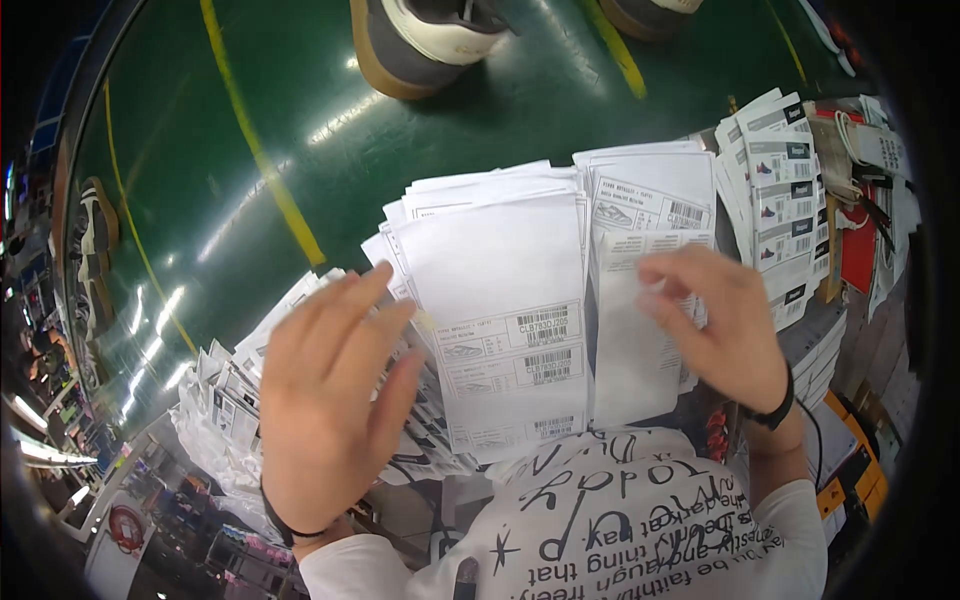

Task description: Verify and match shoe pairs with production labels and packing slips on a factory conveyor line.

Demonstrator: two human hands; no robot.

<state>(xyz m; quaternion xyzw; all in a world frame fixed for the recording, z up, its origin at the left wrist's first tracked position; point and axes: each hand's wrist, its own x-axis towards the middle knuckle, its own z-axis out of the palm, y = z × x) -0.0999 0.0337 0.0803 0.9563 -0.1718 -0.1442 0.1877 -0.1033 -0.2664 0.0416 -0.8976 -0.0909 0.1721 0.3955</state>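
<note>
A white stack of label sheets (490, 250) lies in front of me, its lower part printed with shoe drawings and barcodes. My left hand (335, 390) hovers at the left edge of this stack, fingers stretched out and thumb apart, holding nothing I can see. To the right is a second, narrower pile of printed sheets (655, 205), with a plain whitish strip of paper (635, 350) on top. Above that strip is my right hand (720, 320), its fingers bent and a small gap showing between thumb and forefinger. Its fingertips are slightly blurred; whether they touch the paper I cannot tell.
Fanned label sheets (780, 190) stand at the right, and more bundled labels (235, 385) at the left. Beyond the stacks runs a green surface (300, 110) with yellow lines, carrying a grey and white shoe (420, 45). Further shoes (97, 240) line the left edge.
</note>
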